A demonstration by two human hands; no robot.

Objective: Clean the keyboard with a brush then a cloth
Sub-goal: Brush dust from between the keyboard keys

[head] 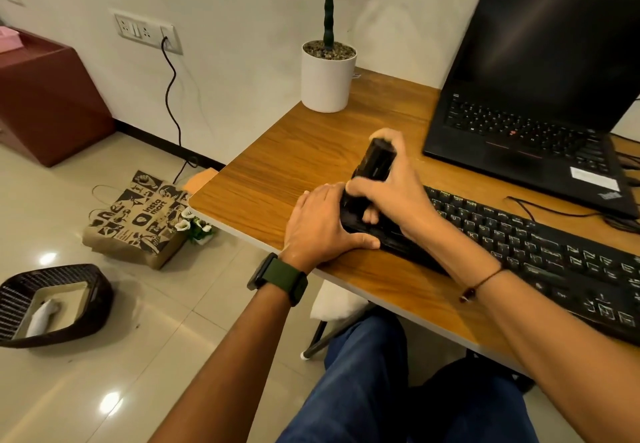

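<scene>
Right hand (388,183) fingers curl round a black brush (373,165), held tilted over the keyboard's (519,234) left end. Left hand (322,224) fingers, pressed together, hold that end near the desk's (277,165) left edge.

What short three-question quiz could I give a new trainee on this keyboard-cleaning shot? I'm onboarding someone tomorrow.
1. True or false: the right hand grips the black brush.
2. Which hand wears the green-strapped watch?
3. What does the left hand rest on: A) the laptop, B) the left end of the keyboard, C) the white plant pot?

Key: 1 true; 2 the left; 3 B.
</scene>
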